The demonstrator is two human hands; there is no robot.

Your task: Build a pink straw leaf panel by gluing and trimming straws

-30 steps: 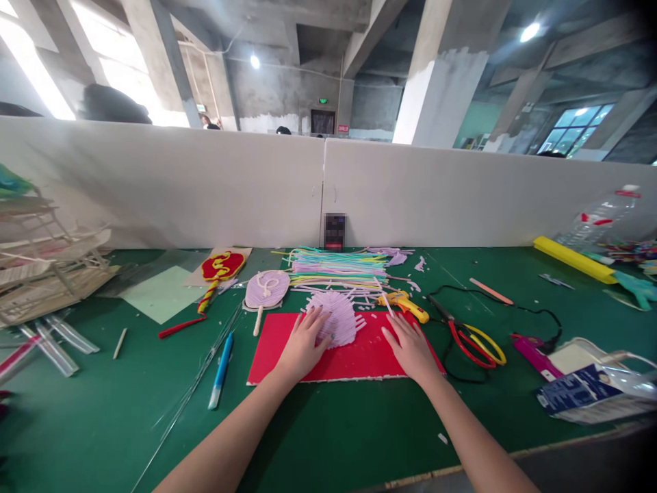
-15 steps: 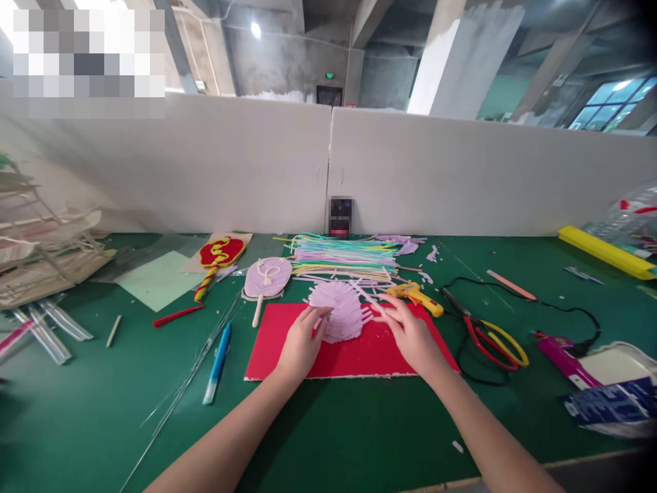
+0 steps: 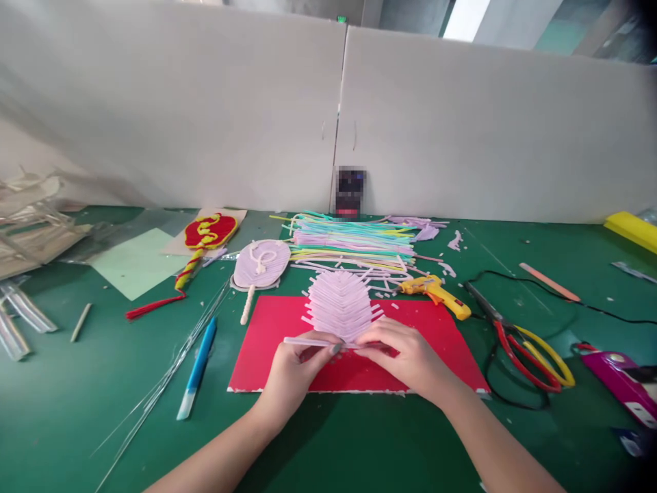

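A lilac pipe cleaner (image 3: 300,342) lies crosswise in my left hand (image 3: 300,363), pinched between thumb and fingers, one end sticking out to the left. My right hand (image 3: 405,352) is closed at the strip's other end, at the lower edge of the fan-shaped lilac piece (image 3: 341,305). That piece is made of pipe cleaners laid in a herringbone pattern, with loose ends jutting from both sides. Under it lies a red board (image 3: 272,356). My fingers hide the bottom tip of the piece.
Behind the board lies a bundle of coloured pipe cleaners (image 3: 354,239). A finished lilac fan (image 3: 261,263) and a red-and-yellow fan (image 3: 210,231) are to the left, with a blue pen (image 3: 199,363). On the right are a yellow glue gun (image 3: 439,294), pliers (image 3: 528,359) and a cord.
My view has tilted down. Both hands have come together at the bottom of the fan-shaped piece. The strip formerly in my right hand at the upper right now lies crosswise between both hands.
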